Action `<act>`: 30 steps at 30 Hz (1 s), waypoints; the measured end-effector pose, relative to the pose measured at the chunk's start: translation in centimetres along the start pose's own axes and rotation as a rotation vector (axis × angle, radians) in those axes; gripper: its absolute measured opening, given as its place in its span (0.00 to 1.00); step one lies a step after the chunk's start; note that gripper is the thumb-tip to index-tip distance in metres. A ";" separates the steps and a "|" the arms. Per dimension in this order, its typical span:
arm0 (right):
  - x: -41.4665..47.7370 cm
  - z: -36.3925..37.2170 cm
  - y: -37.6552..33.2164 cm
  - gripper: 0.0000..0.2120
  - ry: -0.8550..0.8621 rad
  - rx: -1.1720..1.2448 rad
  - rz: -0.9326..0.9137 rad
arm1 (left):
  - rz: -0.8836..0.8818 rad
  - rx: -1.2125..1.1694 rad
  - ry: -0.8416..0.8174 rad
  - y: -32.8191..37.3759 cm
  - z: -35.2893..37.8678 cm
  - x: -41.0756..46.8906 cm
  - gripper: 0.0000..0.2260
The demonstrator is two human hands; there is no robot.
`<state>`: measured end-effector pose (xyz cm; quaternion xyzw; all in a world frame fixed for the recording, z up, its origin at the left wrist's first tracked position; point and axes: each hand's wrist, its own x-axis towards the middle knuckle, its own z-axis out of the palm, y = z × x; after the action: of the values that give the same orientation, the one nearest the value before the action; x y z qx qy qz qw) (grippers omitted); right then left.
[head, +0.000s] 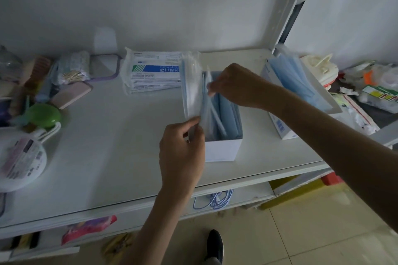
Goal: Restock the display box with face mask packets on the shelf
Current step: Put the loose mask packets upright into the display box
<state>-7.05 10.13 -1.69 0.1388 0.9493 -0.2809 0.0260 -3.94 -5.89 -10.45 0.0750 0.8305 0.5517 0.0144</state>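
Head view shows the display box (224, 146), white and open on top, standing near the middle of the shelf (129, 146) with several blue mask packets already upright inside. A clear packet (192, 90) with a blue mask leans at the box's 9 o'clock wall, half in. The left hand (183, 153) pinches its near end; the right hand (239, 87) pinches its far, upper end. I judge the step is inserting this packet. Next it must be pushed down straight between the others. The spare stack of packets (153, 73) lies at 11 o'clock from the box, and a second mask box (288, 92) at 2 o'clock.
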 end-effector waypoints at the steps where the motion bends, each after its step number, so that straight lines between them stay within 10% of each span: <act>1: 0.0 0.0 -0.2 0.13 -0.055 0.051 0.016 | 0.004 -0.002 -0.005 -0.1 0.0 0.0 0.12; 14: -0.3 0.0 1.6 0.13 0.167 -0.158 -0.001 | -0.011 -0.001 -0.021 -0.2 -0.1 0.0 0.12; 22: -0.4 0.2 -0.3 0.10 -0.131 -0.366 0.072 | -0.026 0.009 -0.033 0.1 -0.1 -0.2 0.13; 30: 1.0 0.2 -1.0 0.22 -0.409 0.020 0.378 | -0.068 -0.015 -0.018 0.4 -0.1 -0.3 0.13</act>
<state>-8.26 9.48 -1.47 0.2539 0.8788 -0.3027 0.2678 -3.57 -5.84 -10.07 0.0516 0.8283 0.5563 0.0414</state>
